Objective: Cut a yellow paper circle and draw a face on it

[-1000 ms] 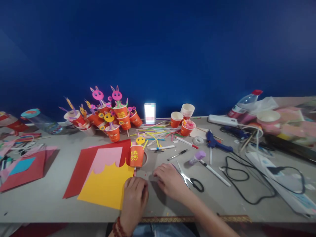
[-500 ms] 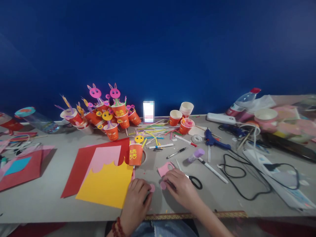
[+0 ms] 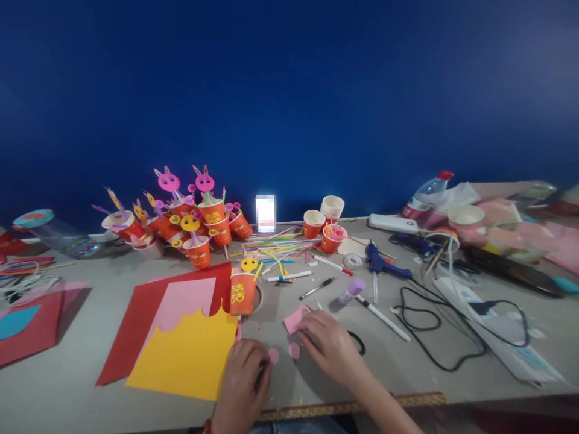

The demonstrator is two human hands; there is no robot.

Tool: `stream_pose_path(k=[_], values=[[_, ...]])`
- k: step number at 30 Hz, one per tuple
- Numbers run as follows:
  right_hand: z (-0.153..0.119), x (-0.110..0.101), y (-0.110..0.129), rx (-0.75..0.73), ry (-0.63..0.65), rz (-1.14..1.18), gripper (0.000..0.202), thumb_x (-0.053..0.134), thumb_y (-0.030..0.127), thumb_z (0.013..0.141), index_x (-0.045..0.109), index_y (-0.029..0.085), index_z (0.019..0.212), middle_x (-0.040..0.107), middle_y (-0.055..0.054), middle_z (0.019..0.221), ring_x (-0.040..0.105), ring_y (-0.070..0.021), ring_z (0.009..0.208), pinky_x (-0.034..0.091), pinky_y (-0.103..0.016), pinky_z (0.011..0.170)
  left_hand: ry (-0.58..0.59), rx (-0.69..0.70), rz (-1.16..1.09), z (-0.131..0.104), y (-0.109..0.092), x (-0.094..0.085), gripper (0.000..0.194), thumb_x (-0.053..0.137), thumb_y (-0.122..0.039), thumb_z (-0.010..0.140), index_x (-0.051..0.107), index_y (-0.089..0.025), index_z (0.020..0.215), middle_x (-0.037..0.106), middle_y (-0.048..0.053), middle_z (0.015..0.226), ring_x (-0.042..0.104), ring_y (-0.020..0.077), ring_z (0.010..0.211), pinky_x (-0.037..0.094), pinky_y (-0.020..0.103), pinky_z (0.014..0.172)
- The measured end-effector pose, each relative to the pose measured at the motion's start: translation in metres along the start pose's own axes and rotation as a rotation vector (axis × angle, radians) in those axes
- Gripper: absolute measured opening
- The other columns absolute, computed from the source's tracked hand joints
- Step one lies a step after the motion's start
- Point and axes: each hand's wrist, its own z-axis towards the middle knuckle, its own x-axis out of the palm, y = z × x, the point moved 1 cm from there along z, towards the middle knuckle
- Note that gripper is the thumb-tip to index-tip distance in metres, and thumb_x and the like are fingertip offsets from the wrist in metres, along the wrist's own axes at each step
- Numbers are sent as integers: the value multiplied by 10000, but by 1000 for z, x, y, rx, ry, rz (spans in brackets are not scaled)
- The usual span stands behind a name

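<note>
My left hand [image 3: 244, 377] rests low over the table with its fingers curled. A small pink paper circle [image 3: 274, 355] shows at its fingertips, partly covered by them. A second pink paper circle [image 3: 294, 351] lies flat between my hands. My right hand [image 3: 330, 343] reaches in from the right, fingers bent and closed at the edge of a pink paper scrap [image 3: 295, 319] with a rounded cutout. Beneath and behind that hand lie scissors [image 3: 359, 342], mostly hidden except for a black handle loop and the tip.
Yellow paper [image 3: 185, 355] and red paper [image 3: 122, 343] lie left of my hands. A decorated red paper cup [image 3: 242, 295] stands behind them. A glue stick [image 3: 351, 292], markers, a blue glue gun [image 3: 386, 263] and a black cable [image 3: 434, 328] occupy the right. Several decorated cups stand back left.
My right hand has moved off the second pink circle and up to the pink scrap. My left hand stays by its circle. The whole view has shifted slightly.
</note>
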Motion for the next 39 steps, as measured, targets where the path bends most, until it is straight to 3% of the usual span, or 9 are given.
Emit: stream_pose_path(k=[4,9,16,24,30,35,39], values=[[43,-10,-14,64,58,-237,145,527,129,940,651,188,985,688,-74,1005,600,-225,975,465,-319,863,-60,18,-45,-1,-3,-3,148,454,-125,955,555,-223,909,613,50,890,593,216,867,469,345,789],[95,-2,-33,124,130,-442,180,522,143,957,670,170,1054,675,-103,1103,582,-240,1050,434,-336,919,-120,46,-91,-1,-5,-5,135,469,-114,951,542,-221,915,611,43,870,594,199,833,481,320,760],[116,7,-44,146,178,-569,204,531,71,916,690,161,1006,693,-131,1055,582,-287,1044,427,-385,871,-150,45,-109,2,-4,-4,137,458,-119,961,535,-223,915,608,39,843,592,190,801,484,311,727],[116,2,-49,154,206,-570,201,529,87,920,694,168,1003,697,-132,1080,602,-292,1032,430,-372,854,-163,59,-126,1,-5,-5,146,449,-110,958,527,-228,921,615,42,835,595,187,787,493,317,727],[108,-1,-37,112,182,-501,212,535,100,925,677,168,1068,678,-122,1126,586,-278,1065,434,-367,895,-206,102,-135,4,-6,-6,154,453,-104,944,535,-229,907,613,35,787,600,177,732,502,288,676],[72,-15,-14,39,186,-355,154,604,177,922,669,212,1057,687,-45,1122,600,-209,1055,443,-286,920,-200,143,-161,3,1,-3,149,490,-97,921,556,-231,927,628,32,777,621,178,718,515,280,667],[33,-24,-2,22,190,-28,121,559,204,953,680,211,936,713,-37,981,644,-192,927,468,-256,795,-196,94,-186,-3,3,0,129,499,-135,937,566,-235,889,619,23,743,623,179,692,518,276,648]])
